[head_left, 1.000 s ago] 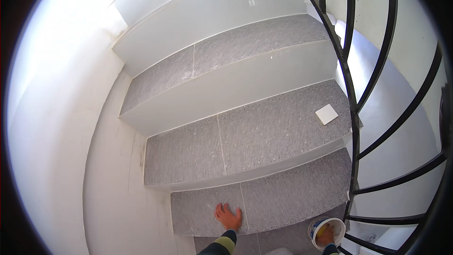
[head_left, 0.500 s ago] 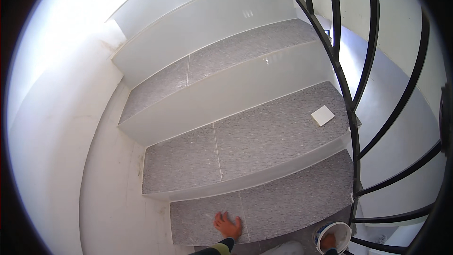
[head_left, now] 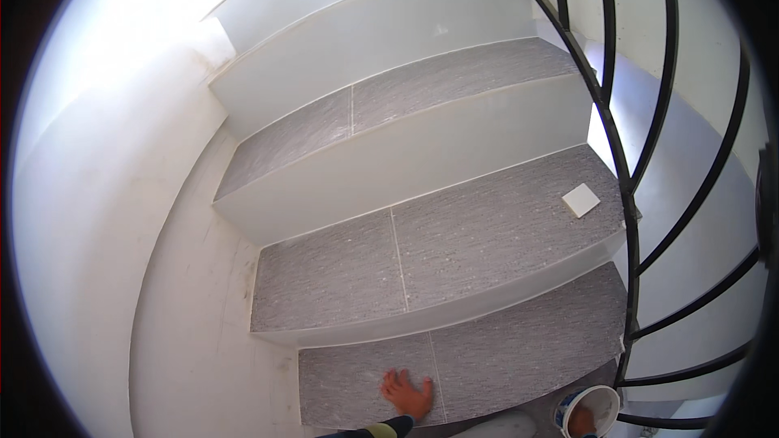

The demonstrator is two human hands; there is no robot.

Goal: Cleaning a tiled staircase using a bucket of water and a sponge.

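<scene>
My left hand (head_left: 408, 395) lies palm down with its fingers spread on the lowest grey speckled stair tread (head_left: 519, 349), just left of the thin joint between its two slabs. It holds nothing. At the lower right, my right hand (head_left: 581, 420) reaches into the mouth of a small white bucket (head_left: 604, 401) beside the railing's foot. The bucket hides my fingers there, and what they touch does not show.
Curved stairs with glossy pale risers (head_left: 422, 154) climb away from me. A white square tile piece (head_left: 581, 200) rests on the tread above, near the black metal railing (head_left: 626, 195). A white wall (head_left: 89, 219) bounds the left side.
The view has shifted, so the stairs and railing sit further right. My left hand stays spread on the lowest tread with its fingers slightly moved. My right hand remains in the bucket.
</scene>
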